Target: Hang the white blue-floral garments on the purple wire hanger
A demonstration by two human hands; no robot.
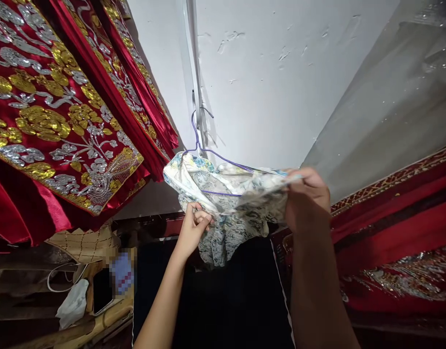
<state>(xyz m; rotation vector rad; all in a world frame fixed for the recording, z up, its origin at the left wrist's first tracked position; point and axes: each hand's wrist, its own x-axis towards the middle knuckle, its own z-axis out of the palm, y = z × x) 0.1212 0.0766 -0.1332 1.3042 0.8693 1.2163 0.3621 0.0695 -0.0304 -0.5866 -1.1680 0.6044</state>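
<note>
A white cloth with a blue and grey floral print (226,203) is draped over a purple wire hanger (208,152) that hangs from a hook on the white wall. My left hand (193,225) pinches the lower left part of the cloth with closed fingers. At the cloth's upper right edge, beside the hanger's right end, my right hand (306,194) is closed on the fabric. Both arms reach up from below.
Red satin garments with gold and silver sequin embroidery (55,111) hang at the upper left. More red embroidered fabric (401,232) lies at the right. A silvery sheet (397,97) covers the upper right wall. A phone (101,291), white cable and crumpled tissue (73,303) sit lower left.
</note>
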